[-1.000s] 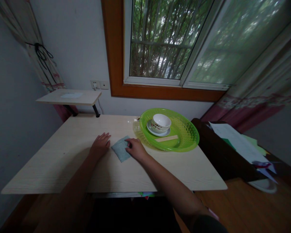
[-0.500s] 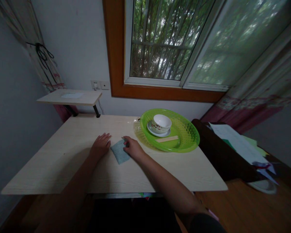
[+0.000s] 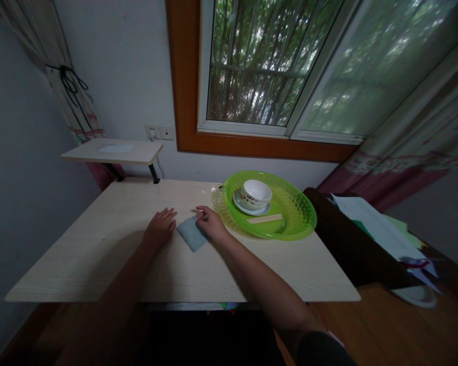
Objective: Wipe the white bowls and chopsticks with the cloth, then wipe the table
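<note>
A grey-blue cloth (image 3: 193, 235) lies flat on the pale wooden desk (image 3: 198, 277), turned so that one corner points toward me. At its far right corner is my right hand (image 3: 212, 224), with thumb and fingers curled at the cloth's edge and the index finger reaching past it. My left hand (image 3: 160, 226) rests palm down on the desk just left of the cloth, fingers stretched out and holding nothing. Right of my right hand stands a big green plastic basket (image 3: 309, 223). Inside it are stacked white bowls (image 3: 257, 190) on a plate (image 3: 239, 203), with light chopsticks (image 3: 265, 219) in front.
A small raised shelf (image 3: 137, 152) with a paper sheet stands at the back left of the desk. Behind the desk are a wall socket (image 3: 152, 132) and a window (image 3: 259, 81). Right of the desk, papers (image 3: 370, 229) lie on a dark surface.
My right hand and the cloth have shifted slightly away from me, and the cloth has turned a little. The left hand stays in place. The view has tilted slightly.
</note>
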`<act>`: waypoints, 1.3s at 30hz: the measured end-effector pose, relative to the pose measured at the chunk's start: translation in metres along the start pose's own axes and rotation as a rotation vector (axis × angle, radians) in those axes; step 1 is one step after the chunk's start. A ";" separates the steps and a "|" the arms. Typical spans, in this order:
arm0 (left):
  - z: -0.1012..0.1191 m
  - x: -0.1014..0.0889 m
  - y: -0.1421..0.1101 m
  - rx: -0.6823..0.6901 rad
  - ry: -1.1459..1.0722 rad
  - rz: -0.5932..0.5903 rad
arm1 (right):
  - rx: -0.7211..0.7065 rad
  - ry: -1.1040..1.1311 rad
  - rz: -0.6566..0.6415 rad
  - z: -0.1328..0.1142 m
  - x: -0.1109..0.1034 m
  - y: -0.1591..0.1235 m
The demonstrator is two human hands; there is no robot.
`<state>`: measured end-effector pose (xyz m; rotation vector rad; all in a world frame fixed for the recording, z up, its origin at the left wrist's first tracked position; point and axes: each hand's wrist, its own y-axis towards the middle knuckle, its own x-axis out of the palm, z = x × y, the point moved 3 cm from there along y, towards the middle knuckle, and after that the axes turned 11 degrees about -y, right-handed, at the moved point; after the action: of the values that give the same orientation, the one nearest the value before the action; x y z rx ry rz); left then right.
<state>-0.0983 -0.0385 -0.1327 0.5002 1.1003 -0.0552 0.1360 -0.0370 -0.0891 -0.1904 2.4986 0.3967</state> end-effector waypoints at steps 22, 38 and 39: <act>0.040 -0.029 -0.009 0.421 -0.257 0.015 | 0.052 -0.099 0.193 0.038 -0.003 0.018; 0.042 -0.016 -0.006 0.404 -0.247 -0.136 | -0.348 -0.383 -0.139 -0.013 -0.010 -0.036; 0.041 -0.015 -0.006 0.407 -0.244 -0.127 | -0.379 -0.429 -0.166 -0.015 -0.010 -0.041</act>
<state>-0.0727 -0.0641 -0.1075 0.7647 0.8796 -0.4474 0.1451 -0.0800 -0.0818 -0.4131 1.9552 0.7529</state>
